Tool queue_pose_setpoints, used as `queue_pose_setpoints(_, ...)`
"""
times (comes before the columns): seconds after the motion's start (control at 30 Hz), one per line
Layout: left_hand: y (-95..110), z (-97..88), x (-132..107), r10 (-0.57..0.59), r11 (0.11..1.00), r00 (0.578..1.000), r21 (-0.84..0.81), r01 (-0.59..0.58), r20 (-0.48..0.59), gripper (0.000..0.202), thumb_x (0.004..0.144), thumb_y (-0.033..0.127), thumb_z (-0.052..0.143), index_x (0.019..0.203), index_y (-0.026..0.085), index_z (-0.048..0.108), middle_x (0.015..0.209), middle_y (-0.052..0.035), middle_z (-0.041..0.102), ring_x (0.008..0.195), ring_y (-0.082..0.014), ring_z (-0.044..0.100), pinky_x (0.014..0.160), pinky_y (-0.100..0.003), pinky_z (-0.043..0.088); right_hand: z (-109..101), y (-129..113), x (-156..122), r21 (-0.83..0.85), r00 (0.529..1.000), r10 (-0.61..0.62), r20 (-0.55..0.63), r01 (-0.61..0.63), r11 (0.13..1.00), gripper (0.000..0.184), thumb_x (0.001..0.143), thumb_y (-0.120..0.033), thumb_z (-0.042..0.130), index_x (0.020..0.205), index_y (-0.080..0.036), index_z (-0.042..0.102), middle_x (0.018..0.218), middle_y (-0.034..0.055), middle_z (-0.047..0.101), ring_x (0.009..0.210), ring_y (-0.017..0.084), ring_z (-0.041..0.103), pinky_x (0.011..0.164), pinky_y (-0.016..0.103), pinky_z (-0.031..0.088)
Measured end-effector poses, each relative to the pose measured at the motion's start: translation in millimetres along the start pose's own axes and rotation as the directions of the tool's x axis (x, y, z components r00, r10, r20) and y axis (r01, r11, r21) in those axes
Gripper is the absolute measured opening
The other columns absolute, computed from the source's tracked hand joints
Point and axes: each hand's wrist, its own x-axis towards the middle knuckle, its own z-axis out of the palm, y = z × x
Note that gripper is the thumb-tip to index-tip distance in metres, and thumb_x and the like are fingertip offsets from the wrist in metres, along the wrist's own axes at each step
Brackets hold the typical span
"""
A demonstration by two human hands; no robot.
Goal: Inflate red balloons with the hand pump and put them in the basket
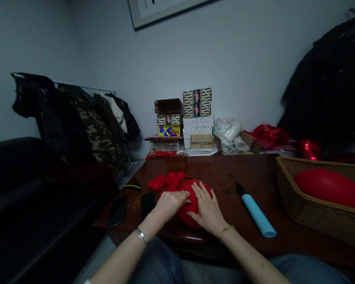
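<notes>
An inflated red balloon rests on the dark wooden table near its front edge. My left hand is closed against the balloon's left side, fingers curled at its neck. My right hand, with a ring on one finger, lies over the balloon's right side with fingers spread on it. A heap of flat red balloons lies just behind. A light blue hand pump with a black nozzle lies to the right of my right hand.
A wicker basket at the right holds a long red balloon. Two dark phones and rubber bands lie at the left. Stacked boxes and bags stand against the wall. Coats hang on a rack at the left.
</notes>
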Motion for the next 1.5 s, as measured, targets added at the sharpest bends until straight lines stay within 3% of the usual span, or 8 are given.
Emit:
queue_pose_setpoints(0.27,0.4,-4.5,6.1,0.053,0.999,0.998,0.002,-0.054,0.036,0.019,0.089,0.027,0.047,0.096,0.014,0.059,0.085,-0.0056,0.070,0.076,-0.0151,0.067,0.069,-0.025,0.053,-8.2,-1.2,0.9,-0.012,0.998,0.004,0.069,-0.003,1.000,0.080,0.068,-0.034,0.056,0.140,-0.018,0.024,0.149,0.0071,0.019,0.138,0.021,0.001,0.109,0.050,0.002)
queue_pose_setpoints(0.5,-1.2,-6.8,5.6,0.104,0.995,0.995,-0.006,-0.104,0.000,0.021,0.090,0.023,0.045,0.103,0.013,0.057,0.097,-0.0088,0.069,0.090,-0.0151,0.066,0.080,-0.026,0.052,-17.0,0.0,2.2,0.016,0.992,0.012,0.122,-0.014,1.000,0.085,0.065,-0.037,0.060,0.140,-0.024,0.024,0.151,0.0080,0.009,0.138,0.023,-0.001,0.108,0.051,0.005)
queue_pose_setpoints(0.73,-0.3,-4.6,1.5,0.105,0.994,0.994,0.033,-0.104,-0.036,0.022,0.090,0.020,0.044,0.105,0.012,0.057,0.095,-0.0085,0.069,0.085,-0.0155,0.066,0.075,-0.027,0.052,0.1,-5.8,4.2,0.027,0.993,0.117,-0.018,-0.117,0.993,0.082,0.066,-0.062,0.057,0.135,-0.025,0.035,0.150,0.0093,0.015,0.137,0.029,0.008,0.106,0.056,0.011)
queue_pose_setpoints(0.9,0.7,-13.9,3.1,0.064,0.995,0.995,0.070,-0.070,0.072,0.020,0.090,0.021,0.043,0.102,0.015,0.058,0.076,-0.0044,0.067,0.070,-0.0143,0.064,0.065,-0.024,0.050,6.9,-7.3,5.1,0.002,0.991,0.104,-0.082,-0.105,0.995,0.068,0.070,-0.053,0.058,0.131,-0.026,0.041,0.144,0.0092,0.031,0.135,0.027,0.018,0.106,0.053,0.016)
queue_pose_setpoints(1.17,0.6,-26.3,2.1,0.051,0.988,0.992,0.142,-0.067,0.113,0.016,0.090,0.019,0.042,0.093,0.016,0.057,0.075,-0.0038,0.062,0.070,-0.0150,0.060,0.063,-0.025,0.050,2.0,-9.1,4.4,-0.032,0.996,0.031,-0.082,-0.034,0.999,0.066,0.070,-0.040,0.060,0.131,-0.026,0.040,0.144,0.0088,0.031,0.136,0.027,0.015,0.107,0.054,0.010)
queue_pose_setpoints(1.27,0.5,-20.0,0.2,0.083,0.989,0.994,0.115,-0.090,0.067,0.018,0.091,0.019,0.039,0.095,0.015,0.056,0.094,-0.0077,0.065,0.094,-0.0164,0.060,0.076,-0.027,0.051,-0.4,-7.3,5.3,0.006,1.000,0.000,-0.017,0.000,1.000,0.072,0.069,-0.037,0.059,0.135,-0.025,0.034,0.145,0.0071,0.030,0.137,0.025,0.011,0.108,0.053,0.007)
queue_pose_setpoints(1.37,2.0,-7.7,-0.9,0.107,0.991,0.994,0.077,-0.106,-0.001,0.024,0.093,0.019,0.034,0.092,0.013,0.057,0.125,-0.0113,0.055,0.124,-0.0192,0.043,0.095,-0.033,0.045,-1.2,-4.9,7.0,0.100,0.999,0.015,0.050,-0.019,0.995,0.089,0.068,-0.037,0.058,0.143,-0.019,0.014,0.148,0.0086,0.022,0.138,0.022,0.007,0.109,0.051,0.007)
queue_pose_setpoints(1.5,3.2,12.2,-2.5,0.060,0.998,0.998,-0.007,-0.060,-0.012,0.030,0.094,0.021,0.029,0.094,0.012,0.058,0.130,-0.0139,0.051,0.124,-0.0173,0.043,0.101,-0.036,0.041,-3.2,-3.2,7.7,0.226,0.998,0.019,0.062,-0.033,0.974,0.107,0.068,-0.035,0.059,0.140,-0.015,-0.017,0.150,0.0126,0.009,0.138,0.020,0.009,0.110,0.049,0.008)
